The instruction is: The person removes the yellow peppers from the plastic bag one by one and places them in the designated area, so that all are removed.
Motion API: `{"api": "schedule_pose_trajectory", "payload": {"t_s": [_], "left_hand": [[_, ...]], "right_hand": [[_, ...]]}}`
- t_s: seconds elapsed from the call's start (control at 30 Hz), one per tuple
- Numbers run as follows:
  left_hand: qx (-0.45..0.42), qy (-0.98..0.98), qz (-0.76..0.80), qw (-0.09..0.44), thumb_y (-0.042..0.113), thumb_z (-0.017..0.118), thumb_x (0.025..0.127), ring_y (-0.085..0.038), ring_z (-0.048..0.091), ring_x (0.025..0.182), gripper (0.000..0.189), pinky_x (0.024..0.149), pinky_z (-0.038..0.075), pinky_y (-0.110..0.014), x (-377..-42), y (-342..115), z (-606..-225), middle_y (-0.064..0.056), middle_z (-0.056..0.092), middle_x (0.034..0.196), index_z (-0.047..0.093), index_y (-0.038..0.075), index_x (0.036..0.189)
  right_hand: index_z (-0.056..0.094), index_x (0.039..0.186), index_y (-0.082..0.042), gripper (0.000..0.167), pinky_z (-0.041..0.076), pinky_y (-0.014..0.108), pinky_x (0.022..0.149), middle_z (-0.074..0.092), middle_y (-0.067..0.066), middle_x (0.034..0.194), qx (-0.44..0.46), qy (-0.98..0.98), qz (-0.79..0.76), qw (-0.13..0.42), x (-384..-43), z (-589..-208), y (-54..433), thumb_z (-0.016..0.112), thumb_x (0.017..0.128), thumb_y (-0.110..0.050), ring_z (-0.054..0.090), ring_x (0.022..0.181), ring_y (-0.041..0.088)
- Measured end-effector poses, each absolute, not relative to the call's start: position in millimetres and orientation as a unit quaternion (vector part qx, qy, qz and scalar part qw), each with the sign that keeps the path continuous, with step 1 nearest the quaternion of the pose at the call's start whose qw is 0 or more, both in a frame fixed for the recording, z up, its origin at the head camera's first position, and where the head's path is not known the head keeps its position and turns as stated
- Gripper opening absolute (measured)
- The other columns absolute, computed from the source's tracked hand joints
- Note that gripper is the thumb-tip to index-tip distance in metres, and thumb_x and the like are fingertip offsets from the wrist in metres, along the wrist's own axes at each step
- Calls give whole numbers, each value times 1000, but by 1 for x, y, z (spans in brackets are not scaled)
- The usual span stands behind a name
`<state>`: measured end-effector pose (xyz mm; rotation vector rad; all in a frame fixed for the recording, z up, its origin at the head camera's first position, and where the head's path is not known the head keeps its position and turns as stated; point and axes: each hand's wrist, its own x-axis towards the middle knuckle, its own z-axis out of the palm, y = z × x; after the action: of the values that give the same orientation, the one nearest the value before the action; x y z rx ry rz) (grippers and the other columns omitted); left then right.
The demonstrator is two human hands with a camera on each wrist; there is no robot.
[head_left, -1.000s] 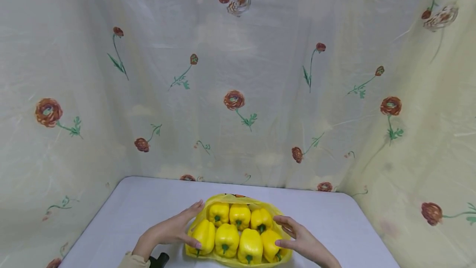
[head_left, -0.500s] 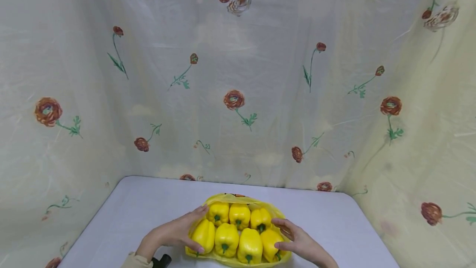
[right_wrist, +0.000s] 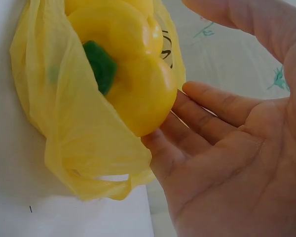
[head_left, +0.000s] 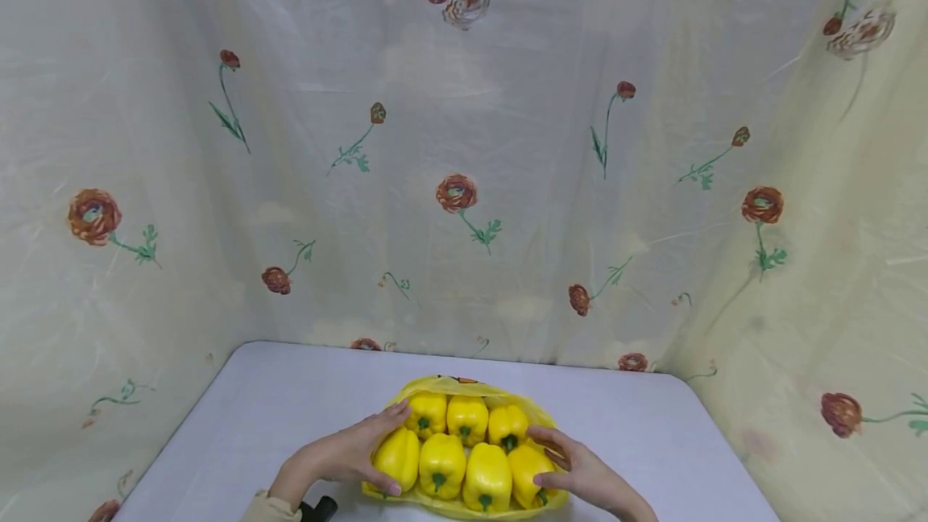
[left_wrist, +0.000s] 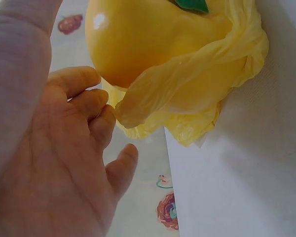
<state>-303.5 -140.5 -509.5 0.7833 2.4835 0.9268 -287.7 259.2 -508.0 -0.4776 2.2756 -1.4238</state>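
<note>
Several yellow bell peppers with green stems lie in two rows within a thin yellow plastic bag (head_left: 420, 385). At its left side, my left hand (head_left: 351, 451) spreads around the front-left bell pepper (head_left: 399, 457), thumb in front and fingers behind. The left wrist view has these fingers (left_wrist: 89, 102) beside the folded bag edge (left_wrist: 163, 81), right at the pepper. Opposite, my right hand (head_left: 586, 475) flanks the front-right bell pepper (head_left: 527, 470). In the right wrist view its fingers (right_wrist: 200, 118) touch the side of a pepper (right_wrist: 143, 94), while the thumb stands apart.
A white-covered table (head_left: 290, 393) with rounded far corners bears the bag. Behind and beside it hangs a pale curtain (head_left: 507, 143) printed with red flowers. A black object (head_left: 319, 508) shows by the left wrist, below a beige sleeve (head_left: 270, 508).
My left hand has slid slightly right, closer over the front-left bell pepper. My right hand has shifted a little left. The bag and peppers stay nearly in place.
</note>
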Motion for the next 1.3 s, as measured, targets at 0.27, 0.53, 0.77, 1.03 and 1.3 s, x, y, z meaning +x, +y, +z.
{"api": "schedule_pose_trajectory", "payload": {"t_s": [0.27, 0.53, 0.77, 1.03, 1.3], "left_hand": [[273, 885, 327, 188, 54, 77, 74, -35, 16, 148, 108, 116, 19, -61, -303, -142, -508, -9, 11, 163, 19, 11, 155], [266, 883, 335, 193, 54, 78, 73, -36, 15, 148, 109, 116, 18, -61, -304, -143, -507, -9, 11, 163, 19, 12, 155], [262, 884, 333, 196, 55, 77, 73, -36, 16, 148, 109, 116, 19, -61, -305, -143, -509, -9, 12, 163, 19, 12, 155], [258, 886, 337, 187, 54, 79, 72, -35, 13, 149, 110, 116, 18, -61, -305, -147, -508, -8, 11, 163, 19, 13, 155], [256, 883, 344, 191, 54, 78, 72, -36, 15, 149, 110, 116, 20, -61, -306, -147, -509, -9, 12, 163, 19, 12, 155]], "right_hand": [[36, 145, 1, 67, 29, 60, 112, 37, 24, 150, -175, 818, -506, 211, -289, -512, 259, 66, 92, -26, 31, 139, 44], [37, 145, 2, 66, 29, 59, 112, 37, 24, 150, -185, 815, -506, 213, -292, -515, 261, 66, 92, -24, 31, 139, 44], [35, 146, 3, 64, 28, 58, 113, 35, 25, 150, -199, 804, -515, 221, -291, -515, 264, 64, 94, -23, 28, 140, 45], [36, 146, -1, 64, 28, 59, 112, 35, 23, 152, -200, 807, -506, 231, -292, -517, 262, 64, 94, -24, 28, 140, 44], [35, 147, -3, 65, 39, 21, 99, 33, 26, 151, -211, 815, -484, 241, -295, -524, 264, 63, 91, -20, 36, 135, 37]]}}
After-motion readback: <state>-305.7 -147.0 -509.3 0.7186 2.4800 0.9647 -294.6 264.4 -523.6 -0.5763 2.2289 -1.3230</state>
